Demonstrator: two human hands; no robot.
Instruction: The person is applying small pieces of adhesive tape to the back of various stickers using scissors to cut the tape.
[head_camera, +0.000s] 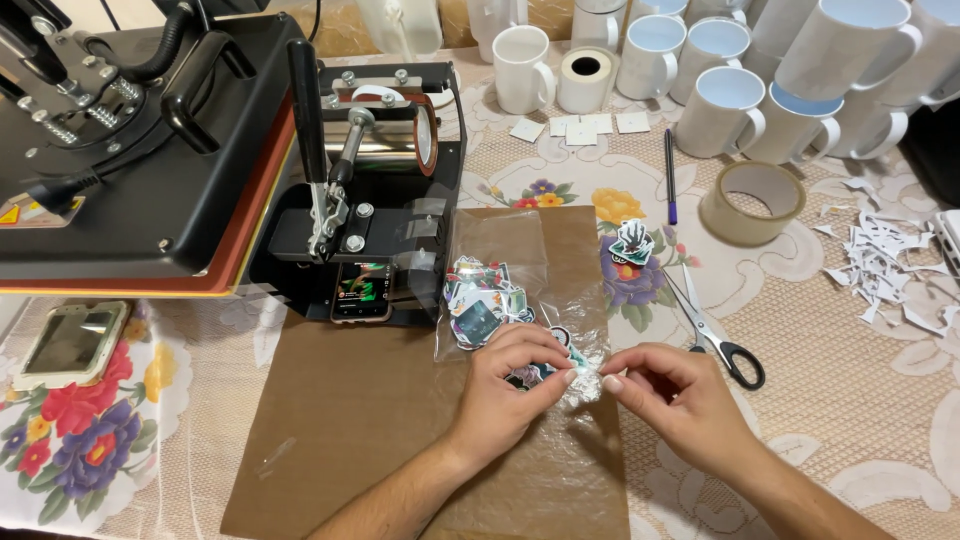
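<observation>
Both hands (590, 385) pinch the clear sticker bag (500, 300) between them.

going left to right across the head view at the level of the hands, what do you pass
phone case → flowered tablecloth → brown paper sheet → left hand → clear plastic bag pinched between both hands → right hand → scissors → paper scraps

Floral-clothed table (880, 420) bears mugs (720, 110), scissors (715, 335), cardboard (340, 420).
</observation>
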